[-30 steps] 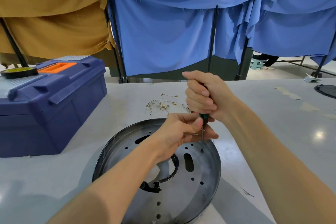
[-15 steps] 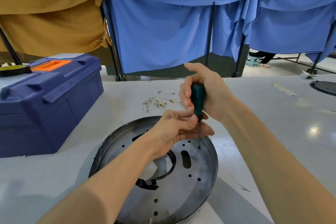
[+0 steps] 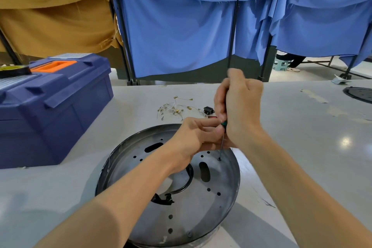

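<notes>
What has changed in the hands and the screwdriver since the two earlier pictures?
The right hand loosened on the screwdriver half a second ago and now wraps its handle again, its back toward the camera, blurred in motion. The left hand still steadies it below the handle; the tip stays in the same hole of the metal pan. The blue toolbox has not moved.

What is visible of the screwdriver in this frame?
The screwdriver has a dark green handle and a thin dark metal shaft. The handle is mostly hidden inside the right hand, which grips it from above. The tool stands nearly upright, leaning slightly, with its tip set in a small hole near the far right edge of the round metal pan. The left hand pinches the shaft just below the handle. The tip's type is too small to tell.
</notes>
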`<action>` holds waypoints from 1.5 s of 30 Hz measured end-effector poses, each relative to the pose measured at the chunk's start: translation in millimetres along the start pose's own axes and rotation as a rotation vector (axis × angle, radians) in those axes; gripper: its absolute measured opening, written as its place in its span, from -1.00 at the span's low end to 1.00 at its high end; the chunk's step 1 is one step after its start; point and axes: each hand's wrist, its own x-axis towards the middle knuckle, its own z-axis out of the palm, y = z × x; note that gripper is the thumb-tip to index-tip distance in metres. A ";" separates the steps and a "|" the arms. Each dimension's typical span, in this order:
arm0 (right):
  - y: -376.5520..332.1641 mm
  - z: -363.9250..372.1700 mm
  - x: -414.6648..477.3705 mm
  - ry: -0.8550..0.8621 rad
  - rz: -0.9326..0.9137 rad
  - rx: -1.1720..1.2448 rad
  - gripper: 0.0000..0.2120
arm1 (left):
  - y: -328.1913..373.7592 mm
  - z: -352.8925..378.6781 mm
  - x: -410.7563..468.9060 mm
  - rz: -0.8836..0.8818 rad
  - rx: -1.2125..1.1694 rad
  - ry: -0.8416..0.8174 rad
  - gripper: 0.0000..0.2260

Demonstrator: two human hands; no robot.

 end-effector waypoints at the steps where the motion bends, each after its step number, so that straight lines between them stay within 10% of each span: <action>1: -5.1 -4.6 5.9 -0.175 0.107 0.046 -0.43 | 1.0 -1.1 -1.4 -0.005 -0.022 -0.009 -0.76; 6: -15.1 -15.3 31.6 -0.621 0.357 0.192 -0.40 | -0.5 -1.4 -1.2 -0.031 -0.045 -0.038 -0.82; 15: 5.2 11.5 5.9 0.190 -0.100 -0.092 -0.44 | 0.5 1.8 2.3 0.008 -0.025 0.027 -0.87; 22: -15.9 -14.4 31.0 -0.736 0.392 0.110 -0.39 | -0.6 -4.0 -2.3 0.004 -0.053 -0.029 -0.84; 33: 6.6 19.1 -2.4 0.306 -0.172 -0.248 -0.39 | -4.9 -1.9 1.2 0.009 0.016 0.002 -0.68; 40: -18.9 -9.6 32.2 -0.642 0.390 0.060 -0.40 | -5.4 -7.7 -0.9 -0.010 -0.063 -0.017 -0.79; 45: -8.8 0.9 29.1 -0.476 0.289 0.060 -0.44 | -3.9 -9.4 -0.1 -0.019 -0.108 -0.014 -0.78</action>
